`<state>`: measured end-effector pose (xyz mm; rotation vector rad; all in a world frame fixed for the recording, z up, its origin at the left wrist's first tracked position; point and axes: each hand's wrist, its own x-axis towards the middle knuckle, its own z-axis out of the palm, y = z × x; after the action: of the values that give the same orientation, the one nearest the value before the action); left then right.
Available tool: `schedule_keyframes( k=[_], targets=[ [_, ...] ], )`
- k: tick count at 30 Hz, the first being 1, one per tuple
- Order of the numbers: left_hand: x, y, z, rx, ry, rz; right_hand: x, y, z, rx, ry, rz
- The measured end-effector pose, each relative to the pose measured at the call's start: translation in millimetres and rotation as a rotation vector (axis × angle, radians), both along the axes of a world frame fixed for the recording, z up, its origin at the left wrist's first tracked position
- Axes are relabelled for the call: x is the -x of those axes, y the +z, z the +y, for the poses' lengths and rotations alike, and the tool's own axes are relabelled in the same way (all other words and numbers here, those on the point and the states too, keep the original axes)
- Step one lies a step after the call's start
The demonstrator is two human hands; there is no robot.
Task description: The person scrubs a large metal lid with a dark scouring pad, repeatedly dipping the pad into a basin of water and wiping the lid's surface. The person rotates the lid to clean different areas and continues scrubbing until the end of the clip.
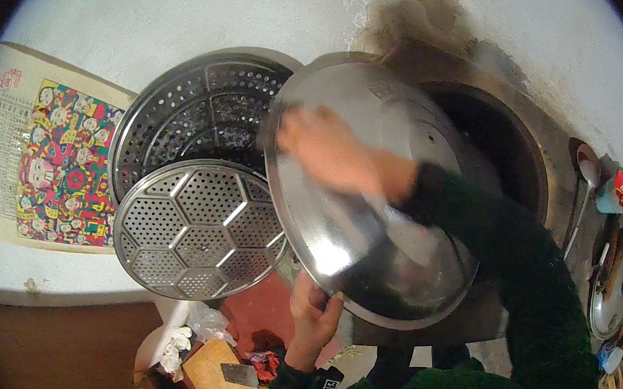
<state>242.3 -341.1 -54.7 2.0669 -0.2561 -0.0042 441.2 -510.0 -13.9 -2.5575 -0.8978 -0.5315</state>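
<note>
A large round metal lid (310, 206) is tilted up in front of me. My left hand (315, 317) grips its lower rim, thumb on the near face. My right hand (332, 147) is blurred and lies over the lid's upper left part; whether it holds anything is hidden by the blur. Left of the lid, a perforated steel steamer plate (204, 234) with a hexagon pattern overlaps a bigger perforated steamer tray (175, 113). Behind the lid, at the right, is the dark round opening of a large wok (504, 142).
A cleaver (240, 374) rests on a wooden chopping board (216, 375) at the lower left, beside crumpled plastic bags (208, 322). A metal ladle (587, 176) and a glass lid (610, 307) lie at the right. The wall behind is stained, with a colourful poster (73, 165) at the left.
</note>
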Motion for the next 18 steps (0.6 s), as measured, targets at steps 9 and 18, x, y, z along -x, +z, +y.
schedule_keyframes(
  k=[9,18],
  targets=[
    [1,0,0,0.258,0.001,0.114,112,-46,-16,-0.275,0.215,-0.358],
    [-1,-3,7,0.298,-0.030,0.127,47,-102,-90,-0.350,-0.174,-0.231]
  ],
)
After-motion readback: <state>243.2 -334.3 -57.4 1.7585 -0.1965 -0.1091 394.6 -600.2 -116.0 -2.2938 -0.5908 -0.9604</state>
